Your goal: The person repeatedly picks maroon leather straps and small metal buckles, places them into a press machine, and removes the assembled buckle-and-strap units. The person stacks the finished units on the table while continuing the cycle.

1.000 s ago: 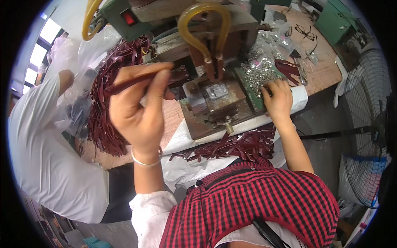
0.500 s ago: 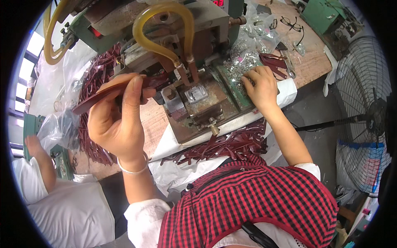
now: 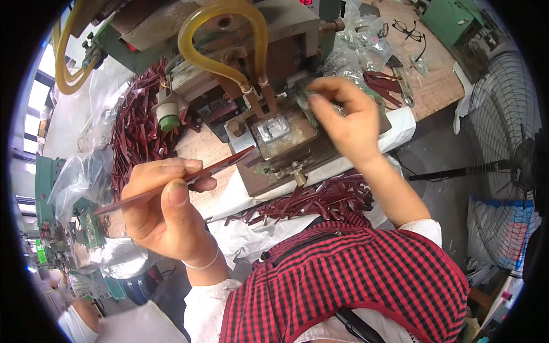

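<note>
My left hand (image 3: 166, 211) pinches a long dark red strip (image 3: 171, 183), its tip at two o'clock just before the metal die block (image 3: 274, 128). My right hand (image 3: 343, 117) is curled above the block; whether it holds something I cannot tell. Fingers there risk being pinched, I think.

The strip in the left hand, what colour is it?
Dark red, seen in the head view: the strip is pinched in the left hand.

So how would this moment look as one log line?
left hand: pinches dark red strip, tip toward press die | right hand: raised over die, holds small part, unclear | strip pile: in lap
</note>
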